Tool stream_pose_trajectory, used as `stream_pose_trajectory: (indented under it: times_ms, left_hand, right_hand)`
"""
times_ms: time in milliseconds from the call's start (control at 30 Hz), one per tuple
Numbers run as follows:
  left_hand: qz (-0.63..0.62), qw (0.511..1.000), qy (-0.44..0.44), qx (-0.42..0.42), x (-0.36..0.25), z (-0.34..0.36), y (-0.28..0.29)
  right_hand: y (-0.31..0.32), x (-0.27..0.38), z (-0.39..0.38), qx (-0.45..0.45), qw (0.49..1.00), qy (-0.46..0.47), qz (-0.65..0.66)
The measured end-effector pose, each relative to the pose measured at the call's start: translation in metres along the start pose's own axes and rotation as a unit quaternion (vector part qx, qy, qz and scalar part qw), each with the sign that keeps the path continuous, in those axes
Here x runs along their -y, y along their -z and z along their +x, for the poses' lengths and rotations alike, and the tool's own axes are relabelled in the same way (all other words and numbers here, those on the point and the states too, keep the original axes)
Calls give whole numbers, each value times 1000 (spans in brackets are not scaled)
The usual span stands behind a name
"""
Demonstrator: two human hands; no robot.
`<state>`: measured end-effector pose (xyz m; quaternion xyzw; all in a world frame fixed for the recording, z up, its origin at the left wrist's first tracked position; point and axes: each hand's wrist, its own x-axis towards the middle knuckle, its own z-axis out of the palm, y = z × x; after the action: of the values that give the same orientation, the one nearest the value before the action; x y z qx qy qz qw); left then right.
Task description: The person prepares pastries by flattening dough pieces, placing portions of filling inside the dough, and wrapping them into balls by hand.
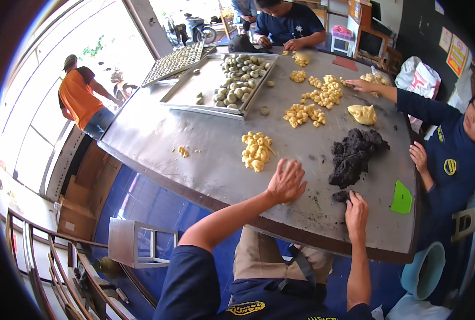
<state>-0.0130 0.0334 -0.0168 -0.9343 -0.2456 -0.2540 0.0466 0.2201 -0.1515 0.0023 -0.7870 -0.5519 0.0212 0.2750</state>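
Note:
My left hand (287,182) is over the metal table with its fingers apart and bent. A pale bit shows at the edge of its palm, mostly hidden. Just beyond it lies a pile of yellow dough pieces (256,151). My right hand (356,214) is near the front edge, its fingers closed against a small lump of dark paste (341,197). Behind that lump sits a large crumbly mound of the same dark paste (356,156). Further off are more piles of yellow dough pieces (304,114) and a smooth yellow dough lump (362,114).
A tray (181,85) of round greenish balls stands at the far left, beside a stacked tray (173,63) of rows. A co-worker's hand (359,85) reaches in from the right; another person works at the far edge. A green card (402,197) lies at right.

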Motion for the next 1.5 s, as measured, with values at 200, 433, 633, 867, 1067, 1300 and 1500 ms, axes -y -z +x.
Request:
stream_pose_trajectory:
  times_ms: [200,433,633,867,1067,1300,1500]
  left_hand:
    - [42,997,69,-1,-14,2,-1]
    - [25,984,165,60,-57,-62,33]
    - [-152,934,319,53,-55,-55,48]
    - [-442,804,396,-42,-74,-24,44]
    - [-421,842,335,28,-124,13,46]
    - [-398,859,300,112,-84,-24,18]
    - [-338,889,295,89,-98,-30,11]
  right_hand:
    - [0,2,9,28,989,60,-129]
    - [24,-7,-15,42,997,3,-64]
    - [22,19,-67,52,995,47,-68]
    - [34,32,-33,-21,993,19,113]
    - [1,67,-14,-79,973,65,205]
    - [3,89,-20,-7,968,164,188]
    - [-5,93,-20,21,955,59,290]
